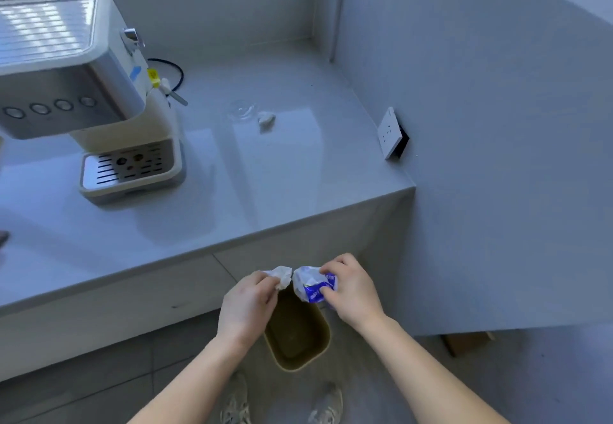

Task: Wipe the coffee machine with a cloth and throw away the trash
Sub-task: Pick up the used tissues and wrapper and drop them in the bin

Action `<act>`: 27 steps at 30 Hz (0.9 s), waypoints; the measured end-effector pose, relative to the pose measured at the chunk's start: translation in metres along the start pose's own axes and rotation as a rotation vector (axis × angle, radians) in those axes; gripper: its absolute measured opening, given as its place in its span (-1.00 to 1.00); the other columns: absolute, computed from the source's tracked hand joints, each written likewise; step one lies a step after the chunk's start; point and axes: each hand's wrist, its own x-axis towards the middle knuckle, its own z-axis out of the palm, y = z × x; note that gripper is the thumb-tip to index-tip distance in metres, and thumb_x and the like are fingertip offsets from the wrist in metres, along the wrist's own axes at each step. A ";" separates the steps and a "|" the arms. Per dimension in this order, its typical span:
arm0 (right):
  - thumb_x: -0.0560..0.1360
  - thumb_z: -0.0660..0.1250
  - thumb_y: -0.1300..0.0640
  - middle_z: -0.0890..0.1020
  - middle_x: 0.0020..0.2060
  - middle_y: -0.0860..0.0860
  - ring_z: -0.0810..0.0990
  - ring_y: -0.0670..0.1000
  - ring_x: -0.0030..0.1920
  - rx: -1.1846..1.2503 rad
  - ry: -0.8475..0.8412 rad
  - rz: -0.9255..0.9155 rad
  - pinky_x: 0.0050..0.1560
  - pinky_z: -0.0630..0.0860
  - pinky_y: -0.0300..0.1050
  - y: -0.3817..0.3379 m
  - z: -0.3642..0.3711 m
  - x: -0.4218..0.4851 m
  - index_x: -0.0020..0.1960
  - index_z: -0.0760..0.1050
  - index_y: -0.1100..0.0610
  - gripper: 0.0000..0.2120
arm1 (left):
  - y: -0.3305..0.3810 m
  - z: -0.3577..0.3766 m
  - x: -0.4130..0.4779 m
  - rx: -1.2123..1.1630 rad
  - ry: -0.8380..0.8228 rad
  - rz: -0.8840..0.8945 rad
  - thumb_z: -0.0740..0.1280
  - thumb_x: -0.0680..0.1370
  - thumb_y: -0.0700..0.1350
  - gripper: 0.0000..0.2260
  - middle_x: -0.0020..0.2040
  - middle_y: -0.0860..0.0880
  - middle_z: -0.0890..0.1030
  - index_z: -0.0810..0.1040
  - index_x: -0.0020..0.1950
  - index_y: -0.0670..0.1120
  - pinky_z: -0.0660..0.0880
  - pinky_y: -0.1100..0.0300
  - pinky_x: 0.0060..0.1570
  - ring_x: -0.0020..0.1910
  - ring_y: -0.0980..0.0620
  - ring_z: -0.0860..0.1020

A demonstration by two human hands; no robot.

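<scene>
Both hands over the olive bin [298,340] on the floor: left hand [247,304] pinching a crumpled white tissue [281,276], right hand [353,287] gripping a blue-white wrapper [313,286]. Coffee machine [79,85] far left on the glossy counter [265,175]; another tissue wad [266,119] beside a clear glass dish [242,110], wall socket [390,133] right
</scene>
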 end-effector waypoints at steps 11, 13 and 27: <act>0.45 0.45 0.11 0.46 0.10 -0.08 0.54 -0.10 -0.06 -0.099 -0.140 0.168 -0.06 0.60 -0.25 0.065 0.107 0.016 0.13 0.55 -0.02 -0.74 | -0.051 0.097 -0.002 0.026 -0.185 -0.122 0.36 0.53 -0.10 -0.84 -0.02 0.02 0.64 0.64 0.09 0.02 0.48 0.17 -0.26 -0.13 0.01 0.59; 0.46 0.45 0.10 0.45 0.11 -0.08 0.56 -0.07 -0.03 -0.118 -0.157 0.194 -0.05 0.62 -0.21 0.077 0.124 0.022 0.15 0.54 -0.03 -0.72 | -0.061 0.114 -0.005 0.036 -0.205 -0.158 0.35 0.54 -0.08 -0.83 0.00 0.03 0.64 0.62 0.12 0.05 0.40 0.25 -0.26 -0.13 0.04 0.58; 0.49 0.38 0.03 0.52 0.09 -0.03 0.55 -0.02 -0.09 -0.189 -0.264 0.367 -0.10 0.60 -0.18 0.177 0.273 0.056 0.12 0.53 -0.08 -0.79 | -0.141 0.265 -0.005 0.098 -0.365 -0.336 0.40 0.52 -0.04 -0.74 0.10 0.05 0.62 0.57 0.21 0.10 0.40 0.31 -0.18 -0.08 0.09 0.59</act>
